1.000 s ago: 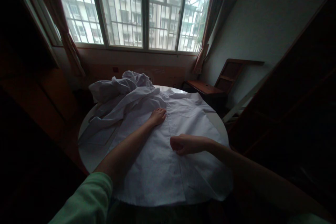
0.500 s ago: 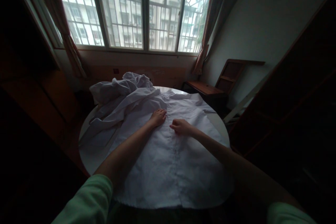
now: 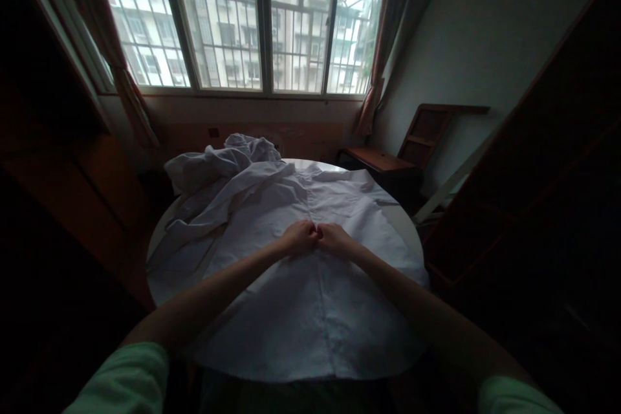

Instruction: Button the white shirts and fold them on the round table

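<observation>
A long white coat lies spread over a round white table, with a lengthwise seam or front edge down its middle. My left hand and my right hand meet on that line, fingers curled and knuckles almost touching. Both pinch the cloth there; the exact bit between the fingertips is hidden. Toward the far left, more of the white cloth is bunched in a crumpled heap.
A barred window with tied curtains stands behind the table. To the far right are a low wooden bench and a leaning wooden frame. Dark furniture flanks both sides.
My left hand has come back toward me from lying flat on the cloth and has curled closed beside my right hand. The right hand has barely moved.
</observation>
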{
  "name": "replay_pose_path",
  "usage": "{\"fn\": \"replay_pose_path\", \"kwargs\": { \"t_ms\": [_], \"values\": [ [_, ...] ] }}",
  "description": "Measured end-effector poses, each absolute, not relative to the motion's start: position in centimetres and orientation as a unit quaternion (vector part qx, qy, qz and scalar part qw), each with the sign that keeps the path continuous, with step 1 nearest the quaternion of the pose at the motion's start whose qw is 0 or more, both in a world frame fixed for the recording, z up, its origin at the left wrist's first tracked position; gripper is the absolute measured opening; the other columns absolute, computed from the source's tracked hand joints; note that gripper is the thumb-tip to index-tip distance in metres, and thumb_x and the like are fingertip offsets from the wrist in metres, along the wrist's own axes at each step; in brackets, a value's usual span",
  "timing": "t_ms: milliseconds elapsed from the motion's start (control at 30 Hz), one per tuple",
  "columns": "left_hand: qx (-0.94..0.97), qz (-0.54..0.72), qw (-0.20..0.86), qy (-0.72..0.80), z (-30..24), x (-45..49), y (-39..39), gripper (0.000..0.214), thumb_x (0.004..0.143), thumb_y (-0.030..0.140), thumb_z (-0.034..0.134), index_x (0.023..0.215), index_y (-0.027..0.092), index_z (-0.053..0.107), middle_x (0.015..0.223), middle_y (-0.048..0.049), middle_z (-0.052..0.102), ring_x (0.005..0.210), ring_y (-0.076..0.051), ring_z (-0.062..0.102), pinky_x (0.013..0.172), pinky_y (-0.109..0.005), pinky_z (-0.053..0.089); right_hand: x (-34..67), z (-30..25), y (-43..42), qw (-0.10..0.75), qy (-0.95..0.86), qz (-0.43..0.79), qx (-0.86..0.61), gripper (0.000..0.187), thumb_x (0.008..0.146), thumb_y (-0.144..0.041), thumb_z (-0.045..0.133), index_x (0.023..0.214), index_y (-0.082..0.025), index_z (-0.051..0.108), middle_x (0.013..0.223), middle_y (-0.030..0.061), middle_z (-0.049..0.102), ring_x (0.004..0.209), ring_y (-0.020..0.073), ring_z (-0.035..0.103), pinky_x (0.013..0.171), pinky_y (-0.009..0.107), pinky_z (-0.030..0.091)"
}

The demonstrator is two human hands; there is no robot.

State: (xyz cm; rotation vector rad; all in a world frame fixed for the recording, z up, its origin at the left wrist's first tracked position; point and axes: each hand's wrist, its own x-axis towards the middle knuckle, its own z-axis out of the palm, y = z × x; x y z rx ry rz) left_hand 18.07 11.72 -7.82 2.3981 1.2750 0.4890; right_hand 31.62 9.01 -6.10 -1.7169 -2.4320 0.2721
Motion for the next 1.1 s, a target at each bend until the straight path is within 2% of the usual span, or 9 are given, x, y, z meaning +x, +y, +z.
{"fn": "replay_pose_path", "kwargs": {
  "t_ms": [133, 300, 467, 600, 733, 833, 900, 1100],
  "values": [
    [0.848, 0.195, 0.261, 0.417, -8.2, 17.1, 11.5, 0.022, 0.070, 0.020, 0.050, 0.083, 0.013, 0.067, 0.070, -0.0013, 0.059, 0.062, -0.011, 0.050, 0.058, -0.021, 0.038, 32.5, -6.4, 9.4, 0.078, -0.807, 0.121, -0.573, 0.018, 0.069, -0.024, 0.056, 0.081, -0.013, 0.064, 0.078, 0.0055, 0.066, 0.070, 0.0149, 0.057, 0.055, 0.020, 0.033],
    [0.844, 0.270, 0.252, 0.390, -9.6, 16.7, 11.5, 0.022, 0.067, 0.029, 0.061, 0.082, 0.014, 0.066, 0.072, -0.0002, 0.055, 0.062, -0.009, 0.047, 0.059, -0.020, 0.039, 32.9, -6.5, 9.5, 0.130, -0.775, 0.198, -0.586, 0.011, 0.068, -0.022, 0.057, 0.071, -0.013, 0.062, 0.060, 0.0010, 0.059, 0.057, 0.0105, 0.051, 0.049, 0.019, 0.030],
    [0.811, 0.308, 0.244, 0.434, -10.3, 17.5, 11.4, 0.010, 0.069, 0.018, 0.057, 0.073, 0.013, 0.065, 0.068, 0.0002, 0.056, 0.060, -0.009, 0.047, 0.059, -0.020, 0.038, 33.5, -6.7, 10.1, 0.186, -0.706, 0.360, -0.581, 0.011, 0.065, -0.013, 0.048, 0.056, -0.014, 0.054, 0.040, -0.0060, 0.042, 0.040, 0.0059, 0.038, 0.041, 0.018, 0.026],
    [0.793, 0.309, 0.269, 0.452, -10.1, 18.0, 11.3, 0.010, 0.068, 0.014, 0.055, 0.071, 0.014, 0.065, 0.064, 0.0011, 0.059, 0.060, -0.009, 0.049, 0.059, -0.020, 0.039, 33.6, -7.1, 10.5, 0.230, -0.663, 0.409, -0.584, 0.013, 0.063, -0.014, 0.047, 0.051, -0.014, 0.052, 0.036, -0.0078, 0.035, 0.037, 0.0050, 0.033, 0.039, 0.018, 0.023],
    [0.784, 0.306, 0.283, 0.460, -10.0, 18.1, 11.1, 0.012, 0.069, 0.014, 0.053, 0.071, 0.014, 0.065, 0.065, 0.0007, 0.061, 0.062, -0.010, 0.052, 0.060, -0.020, 0.039, 33.1, -7.3, 10.1, 0.248, -0.685, 0.346, -0.591, 0.013, 0.063, -0.016, 0.049, 0.058, -0.013, 0.060, 0.042, -0.0046, 0.047, 0.043, 0.0075, 0.042, 0.043, 0.018, 0.029],
    [0.789, 0.314, 0.259, 0.461, -10.0, 17.9, 10.9, 0.012, 0.069, 0.014, 0.053, 0.072, 0.014, 0.064, 0.066, 0.0005, 0.061, 0.062, -0.010, 0.052, 0.060, -0.021, 0.040, 32.9, -7.1, 9.4, 0.253, -0.730, 0.238, -0.588, 0.014, 0.061, -0.015, 0.052, 0.064, -0.013, 0.066, 0.058, 0.0009, 0.062, 0.058, 0.0117, 0.053, 0.051, 0.019, 0.035],
    [0.790, 0.321, 0.249, 0.458, -10.1, 17.8, 10.7, 0.011, 0.068, 0.014, 0.053, 0.072, 0.014, 0.064, 0.066, 0.0002, 0.061, 0.061, -0.010, 0.051, 0.060, -0.021, 0.040, 32.9, -7.1, 8.9, 0.257, -0.747, 0.196, -0.582, 0.018, 0.062, -0.014, 0.052, 0.069, -0.014, 0.068, 0.066, 0.0029, 0.066, 0.064, 0.0136, 0.056, 0.055, 0.019, 0.037],
    [0.770, 0.346, 0.267, 0.466, -10.1, 17.7, 10.4, 0.010, 0.068, 0.013, 0.053, 0.072, 0.015, 0.062, 0.066, 0.0011, 0.061, 0.060, -0.009, 0.052, 0.059, -0.020, 0.040, 33.5, -7.6, 8.5, 0.295, -0.742, 0.235, -0.554, 0.020, 0.065, -0.016, 0.051, 0.072, -0.014, 0.069, 0.065, 0.0026, 0.067, 0.061, 0.0131, 0.057, 0.057, 0.020, 0.040]
  ]
}}
